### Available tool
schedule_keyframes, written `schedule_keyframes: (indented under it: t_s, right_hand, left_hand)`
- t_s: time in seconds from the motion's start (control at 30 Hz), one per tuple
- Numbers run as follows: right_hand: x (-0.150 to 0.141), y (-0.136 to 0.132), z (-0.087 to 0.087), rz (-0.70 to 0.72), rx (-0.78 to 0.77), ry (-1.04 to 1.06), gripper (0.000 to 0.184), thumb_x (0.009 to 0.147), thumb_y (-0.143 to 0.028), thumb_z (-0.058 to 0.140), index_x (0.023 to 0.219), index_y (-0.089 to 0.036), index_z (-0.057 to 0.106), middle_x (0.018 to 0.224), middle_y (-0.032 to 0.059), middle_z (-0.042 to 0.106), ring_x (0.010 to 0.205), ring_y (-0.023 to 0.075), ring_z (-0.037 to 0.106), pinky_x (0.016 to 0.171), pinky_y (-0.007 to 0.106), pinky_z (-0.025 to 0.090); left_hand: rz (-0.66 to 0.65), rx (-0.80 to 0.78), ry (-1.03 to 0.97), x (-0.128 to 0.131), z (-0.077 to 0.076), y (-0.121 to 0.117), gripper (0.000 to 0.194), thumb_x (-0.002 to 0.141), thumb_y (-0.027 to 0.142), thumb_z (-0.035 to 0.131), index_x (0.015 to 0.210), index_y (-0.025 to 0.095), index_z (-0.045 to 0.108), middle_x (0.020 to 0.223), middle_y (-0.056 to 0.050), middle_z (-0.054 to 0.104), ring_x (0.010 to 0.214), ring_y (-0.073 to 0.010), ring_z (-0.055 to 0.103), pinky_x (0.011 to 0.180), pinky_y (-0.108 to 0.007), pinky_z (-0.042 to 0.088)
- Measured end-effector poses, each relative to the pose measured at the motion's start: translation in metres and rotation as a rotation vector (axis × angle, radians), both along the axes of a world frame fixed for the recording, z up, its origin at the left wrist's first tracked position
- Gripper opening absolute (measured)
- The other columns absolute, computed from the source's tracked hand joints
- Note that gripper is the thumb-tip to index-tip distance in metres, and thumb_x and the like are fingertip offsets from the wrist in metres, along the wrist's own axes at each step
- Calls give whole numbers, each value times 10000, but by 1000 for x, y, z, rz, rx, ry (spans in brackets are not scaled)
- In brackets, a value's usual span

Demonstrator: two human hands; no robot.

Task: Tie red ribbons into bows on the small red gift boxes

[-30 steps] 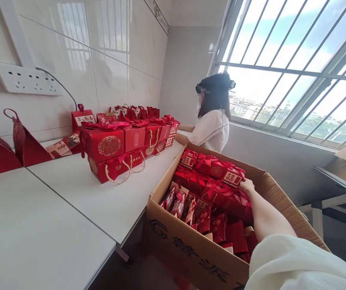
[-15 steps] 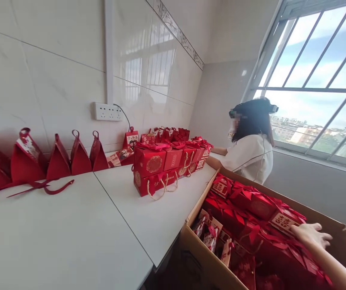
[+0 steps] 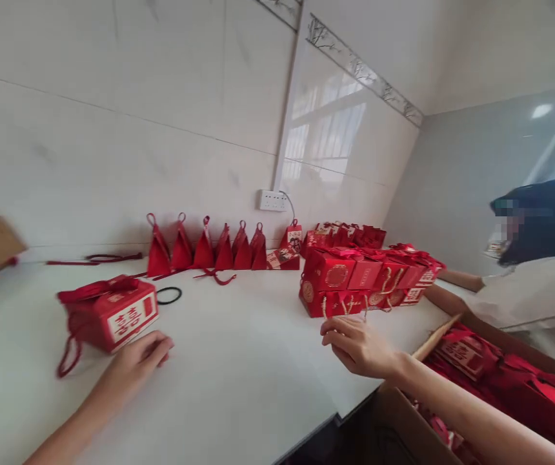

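Note:
My left hand point(image 3: 144, 355) is low over the white table, its fingers loosely curled in with nothing visible in them. Just behind it sits a red gift box point(image 3: 113, 313) with a ribbon bow on top, a cream label at the end and a cord handle hanging at the left. My right hand point(image 3: 357, 345) reaches across the cardboard box's near corner, over the tabletop. Its fingers are bent but loose, and I see nothing held. Beyond its fingertips stand stacked red gift boxes point(image 3: 335, 274) with gold rope handles.
Several red triangular boxes point(image 3: 204, 248) line the wall. A black elastic ring point(image 3: 169, 296) and loose ribbons point(image 3: 217, 278) lie on the table point(image 3: 239, 387). An open cardboard box point(image 3: 403, 413) holding red gift boxes is at right; a co-worker point(image 3: 539, 290) is beyond.
My view has turned left, bringing in the single gift box and my left hand. My right hand has left the contents of the cardboard box and is now over the table.

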State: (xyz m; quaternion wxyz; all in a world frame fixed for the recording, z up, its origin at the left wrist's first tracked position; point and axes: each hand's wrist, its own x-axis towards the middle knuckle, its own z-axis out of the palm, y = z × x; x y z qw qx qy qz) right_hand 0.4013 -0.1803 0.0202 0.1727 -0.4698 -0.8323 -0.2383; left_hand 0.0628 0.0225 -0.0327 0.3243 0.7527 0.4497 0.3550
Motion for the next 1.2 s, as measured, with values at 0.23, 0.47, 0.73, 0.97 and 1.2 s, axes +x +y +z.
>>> schedule_keyframes:
  t_s: [0.23,0.47,0.73,0.97,1.2]
  right_hand:
    - [-156,140,-35,324,-273,417,255,807,-73,359,895,-209,556,903,76,593,690,166,587,598,300,500]
    - [-240,206,-67,134,-418,1185,496,782,-390,550,1195,-218,335,1298,163,373,1183,285,464,819,451,509]
    - [-229,189,-67,117,-725,1400,576,768,-394,539,1260,-256,275,1459,114,271,1352,259,301,1064,508,327]
    - [-212,198,-60,-9,-521,1764,467,838,-607,351,1128,-256,454,1266,63,535,1167,248,503,913,429,456]
    - [-194,190,-54,145,-682,1766,599,765,-740,344,871,-216,616,891,73,684,825,262,614,702,381,475]
  left_hand:
    - [-125,267,-144,-13,0,-18,178,805,375,505,782,203,545,720,-14,599,695,-157,575,667,-274,471]
    - [487,645,-367,-33,8,2,419,769,319,570,1141,200,417,1270,-156,431,1253,-284,384,1031,-471,345]
    - [488,-23,-312,-49,6,29,1001,566,381,771,1360,185,193,1438,-208,289,1347,-351,289,1106,-532,215]
    - [-255,-280,-493,-55,7,20,841,575,336,750,1318,188,384,1337,-138,479,1199,-307,488,979,-417,422]
    - [292,-99,-439,-48,3,23,377,694,377,641,1019,196,584,1236,-105,554,1213,-287,456,1047,-440,309]
